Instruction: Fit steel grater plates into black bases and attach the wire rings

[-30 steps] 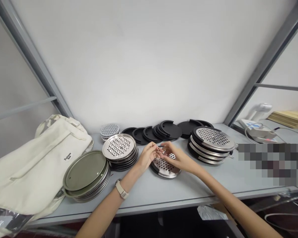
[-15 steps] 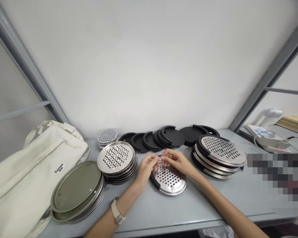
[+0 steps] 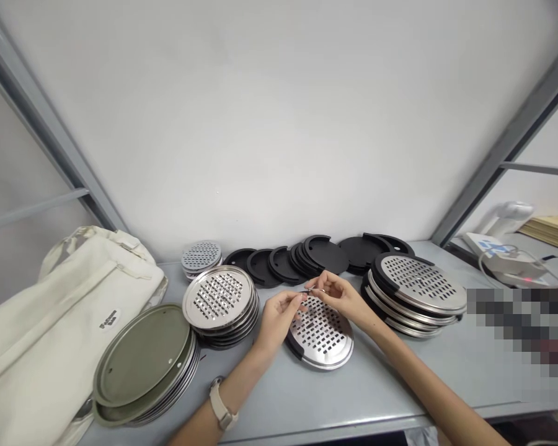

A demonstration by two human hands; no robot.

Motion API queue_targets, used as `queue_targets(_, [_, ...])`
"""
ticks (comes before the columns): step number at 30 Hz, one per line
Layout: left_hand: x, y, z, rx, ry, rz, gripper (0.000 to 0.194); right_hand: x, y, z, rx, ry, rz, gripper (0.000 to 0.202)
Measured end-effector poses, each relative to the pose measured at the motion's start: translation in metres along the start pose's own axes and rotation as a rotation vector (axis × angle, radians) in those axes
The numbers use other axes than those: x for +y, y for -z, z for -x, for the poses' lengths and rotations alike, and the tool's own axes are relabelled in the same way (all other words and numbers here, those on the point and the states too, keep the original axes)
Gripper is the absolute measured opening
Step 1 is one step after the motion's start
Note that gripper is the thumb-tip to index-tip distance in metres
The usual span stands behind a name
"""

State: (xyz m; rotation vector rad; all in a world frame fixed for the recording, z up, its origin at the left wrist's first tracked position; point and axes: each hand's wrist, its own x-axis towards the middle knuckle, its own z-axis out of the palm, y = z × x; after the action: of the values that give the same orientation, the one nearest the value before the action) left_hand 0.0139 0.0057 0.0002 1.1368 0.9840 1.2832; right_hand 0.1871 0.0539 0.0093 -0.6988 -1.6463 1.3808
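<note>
In front of me a round metal grater (image 3: 320, 331) with rows of slots lies on the table, a black rim around its left side. Over its far edge both my hands come together. My left hand (image 3: 279, 317) is closed in a pinch at that edge; what its fingertips hold is hidden. Between the fingers of my right hand (image 3: 338, 298) is a small thin metal piece (image 3: 317, 290), perhaps a ring, too small to make out fully.
Left stand a stack of metal graters (image 3: 217, 297), olive-green round plates (image 3: 142, 347) and a cream bag (image 3: 51, 334). Behind are small grey graters (image 3: 201, 255) and black round bases (image 3: 325, 254). Right stands a stack of black-rimmed graters (image 3: 423, 282). Wall (image 3: 270, 124) at the back.
My right hand has risen slightly and drawn a little away from the left, the thin metal piece now showing between its fingers. The view has shifted slightly.
</note>
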Motion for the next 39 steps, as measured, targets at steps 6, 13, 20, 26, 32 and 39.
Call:
queue_targets(6, [-0.001, 0.001, 0.0, 0.011, -0.023, -0.039, 0.029, 0.008, 0.003, 0.0, 0.021, -0.053, 0.049, 0.027])
queue_targets(13, [-0.005, 0.0, 0.004, 0.022, -0.066, -0.11, 0.024, 0.009, -0.008, 0.008, -0.06, -0.072, 0.036, 0.025])
queue_targets(20, [-0.003, 0.0, 0.005, 0.033, -0.116, -0.141, 0.018, 0.005, -0.01, 0.008, -0.04, -0.054, 0.117, 0.025])
queue_targets(26, [0.001, 0.002, 0.004, 0.049, -0.205, -0.201, 0.011, 0.001, -0.014, 0.01, -0.012, -0.072, 0.203, 0.032])
queue_targets(32, [0.0, 0.003, 0.004, 0.063, -0.201, -0.253, 0.01, 0.001, -0.017, 0.013, -0.035, -0.083, 0.158, 0.026])
queue_targets(39, [0.002, 0.001, 0.001, 0.091, -0.213, -0.379, 0.004, 0.003, -0.016, 0.01, -0.077, -0.111, 0.111, 0.031])
